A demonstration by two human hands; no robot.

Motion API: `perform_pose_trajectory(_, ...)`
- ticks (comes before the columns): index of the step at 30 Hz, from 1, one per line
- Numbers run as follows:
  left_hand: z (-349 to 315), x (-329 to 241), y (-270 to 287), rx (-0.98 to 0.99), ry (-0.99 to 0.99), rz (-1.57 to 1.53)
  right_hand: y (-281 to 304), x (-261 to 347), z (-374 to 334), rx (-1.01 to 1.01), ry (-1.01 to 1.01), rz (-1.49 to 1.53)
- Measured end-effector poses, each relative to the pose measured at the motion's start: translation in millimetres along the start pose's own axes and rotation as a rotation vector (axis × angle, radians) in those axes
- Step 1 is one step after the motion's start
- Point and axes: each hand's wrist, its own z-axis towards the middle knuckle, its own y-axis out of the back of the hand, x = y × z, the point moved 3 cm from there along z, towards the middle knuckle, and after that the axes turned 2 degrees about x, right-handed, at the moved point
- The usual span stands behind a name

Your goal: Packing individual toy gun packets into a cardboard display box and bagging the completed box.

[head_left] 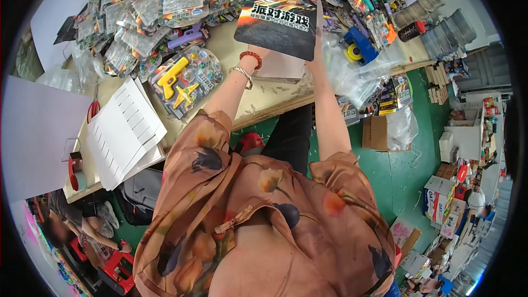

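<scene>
Workbench [261,99]: blister packs [143,5] heaped across the far side, left through right. Centre — card [278,36], in front of the heap and over a boxy stack [279,71] by the near edge. Left of the stack: one toy pack [187,80] lying apart from the heap. Further left and nearer: paper sheets [126,129], scissors [93,111] just beyond their left side, tape dispenser [74,168] at the near left corner. Right end: second tape dispenser [363,47], plastic film [349,74] beside it, nested trays [451,30] beyond. Floor, right — open box [375,133], cartons [438,193] further out.
</scene>
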Motion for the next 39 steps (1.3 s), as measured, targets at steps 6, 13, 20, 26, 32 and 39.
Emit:
perform_pose_trajectory(6,0,9,6,0.054,0.030,0.132,6,-60,23,-0.003,0.176,-1.199)
perform_pose_trajectory(13,-9,36,13,0.104,0.088,0.238,-46,-26,-13,0.053,0.408,-1.289)
perform_pose_trajectory(20,-20,25,7,-0.008,0.019,0.121,-10,-46,-2,-0.063,0.648,-0.674)
perform_pose_trajectory(26,-58,11,39,0.365,0.174,0.225,-30,-35,-43,0.030,0.311,-0.907)
perform_pose_trajectory(32,-94,44,34,-0.040,0.166,-0.031,-108,4,-74,0.155,0.190,-1.756)
perform_pose_trajectory(39,-77,31,29,0.300,0.039,0.555,-42,-53,-44,0.016,0.558,-1.620)
